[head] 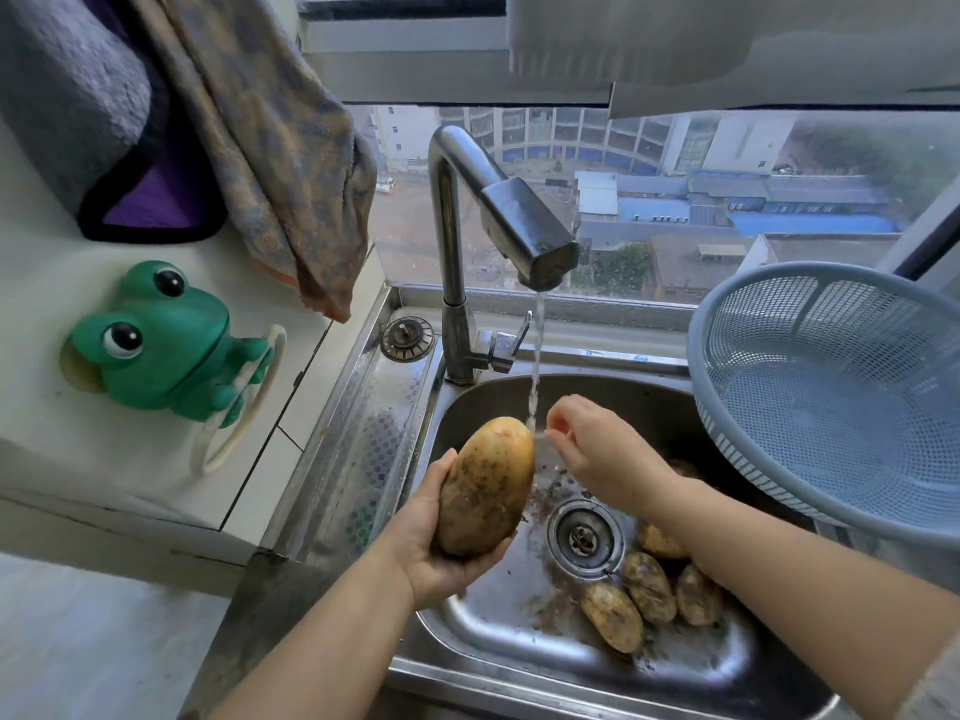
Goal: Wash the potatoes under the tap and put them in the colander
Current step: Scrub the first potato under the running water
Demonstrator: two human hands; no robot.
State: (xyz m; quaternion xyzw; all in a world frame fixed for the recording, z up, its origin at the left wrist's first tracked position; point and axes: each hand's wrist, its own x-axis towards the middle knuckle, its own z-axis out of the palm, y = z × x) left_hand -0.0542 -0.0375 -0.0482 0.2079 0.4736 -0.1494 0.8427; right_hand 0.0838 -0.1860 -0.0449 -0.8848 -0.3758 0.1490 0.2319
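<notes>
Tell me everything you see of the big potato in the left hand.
The large oval yellow-brown potato stands nearly upright over the stainless steel sink, held from below by the left hand. Dark soil speckles its lower half; the top looks cleaner. The tap's water stream hits its upper right edge.

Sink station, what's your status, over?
Left hand grips large potato at tap stream. Right hand empty, under the water. Colander empty; dirty potatoes wait in sink. Nothing blocking.

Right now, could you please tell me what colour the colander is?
Pale blue-grey colander, head view.
</notes>
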